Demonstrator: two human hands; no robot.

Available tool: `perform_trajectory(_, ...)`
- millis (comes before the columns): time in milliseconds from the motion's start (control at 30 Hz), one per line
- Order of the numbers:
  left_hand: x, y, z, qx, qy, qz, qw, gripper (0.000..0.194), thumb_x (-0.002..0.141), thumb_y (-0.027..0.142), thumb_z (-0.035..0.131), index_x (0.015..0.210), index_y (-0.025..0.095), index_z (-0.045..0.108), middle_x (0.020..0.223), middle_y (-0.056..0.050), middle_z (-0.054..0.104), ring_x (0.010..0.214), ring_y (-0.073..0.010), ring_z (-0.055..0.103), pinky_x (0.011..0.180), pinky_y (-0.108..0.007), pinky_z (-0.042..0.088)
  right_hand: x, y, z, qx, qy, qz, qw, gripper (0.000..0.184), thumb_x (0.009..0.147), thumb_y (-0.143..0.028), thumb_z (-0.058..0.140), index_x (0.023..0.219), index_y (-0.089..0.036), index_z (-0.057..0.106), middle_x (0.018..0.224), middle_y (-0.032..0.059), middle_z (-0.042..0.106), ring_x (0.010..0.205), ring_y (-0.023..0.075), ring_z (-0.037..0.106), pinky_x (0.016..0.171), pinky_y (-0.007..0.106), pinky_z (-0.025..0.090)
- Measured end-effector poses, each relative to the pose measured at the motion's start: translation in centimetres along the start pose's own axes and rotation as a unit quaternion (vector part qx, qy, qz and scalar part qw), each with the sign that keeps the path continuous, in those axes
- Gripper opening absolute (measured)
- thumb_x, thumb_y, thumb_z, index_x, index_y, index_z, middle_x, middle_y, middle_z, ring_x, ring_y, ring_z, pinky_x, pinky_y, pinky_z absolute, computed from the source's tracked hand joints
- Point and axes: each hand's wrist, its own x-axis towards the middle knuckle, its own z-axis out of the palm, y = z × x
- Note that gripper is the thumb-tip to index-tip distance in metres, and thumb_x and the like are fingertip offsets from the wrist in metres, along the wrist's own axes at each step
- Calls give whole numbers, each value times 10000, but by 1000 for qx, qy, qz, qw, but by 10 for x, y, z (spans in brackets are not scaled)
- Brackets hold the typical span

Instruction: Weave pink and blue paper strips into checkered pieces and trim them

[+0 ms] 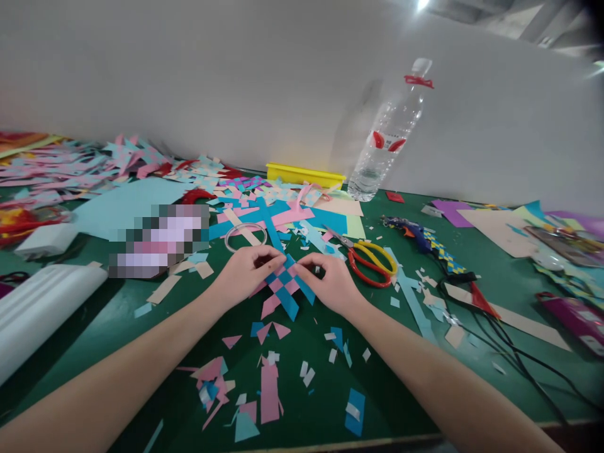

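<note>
Between my two hands is a small woven piece of pink and blue paper strips [284,284], its loose ends sticking out at angles. My left hand [250,270] pinches its upper left side, thumb and forefinger together. On the upper right side my right hand [330,280] pinches it as well, the fingers curled. A long blue strip [268,221] runs up and away from the weave. Right of my right hand lie scissors with red and yellow handles [370,263]. A roll of clear tape [245,236] rests just beyond my left hand.
Paper scraps [270,393] litter the green table [165,365]. A clear bottle [391,132] leans against the grey wall behind a yellow tray [306,175]. Left are a white roll [47,308] and a pixelated object [160,242]; black cords [514,352] lie at right.
</note>
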Motion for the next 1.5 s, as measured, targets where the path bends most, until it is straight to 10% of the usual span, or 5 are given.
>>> perform_trajectory(200,-1,-2,-9,101,49,31,993,352,899,460,459,1051,213,659,1051,-54,691,907,-219,640,746,-316,511,1,6,-1,-22,9,3,1000,178,845,-325,551,756,-202,646,746,-4,672,659,128,579,603,252,435)
perform_trajectory(500,4,-43,-47,417,87,129,896,255,864,408,518,843,200,664,953,-77,689,963,-291,577,861,-443,427,5,17,-5,-131,31,9,991,194,830,-280,568,659,-191,592,507,-49,433,509,101,412,605,271,351)
perform_trajectory(900,6,-37,-48,410,51,151,898,114,817,262,538,736,213,601,892,-44,681,902,-252,580,851,-418,379,-1,11,-2,-191,95,-91,973,187,883,-255,484,1017,-188,596,698,-5,576,729,160,561,802,343,374)
perform_trajectory(1167,-6,-1,-8,316,106,189,924,39,846,240,518,819,212,520,760,-2,678,741,-191,630,876,-417,381,-7,1,2,-207,112,-195,952,200,920,-292,489,1091,-219,564,1088,47,664,996,189,594,882,348,378)
perform_trajectory(1500,-14,12,8,308,50,244,918,62,855,210,447,898,186,485,721,-27,644,695,-186,596,636,-296,463,-7,6,4,-160,120,-215,956,50,884,-249,560,866,-232,604,831,-6,691,809,149,613,853,340,384)
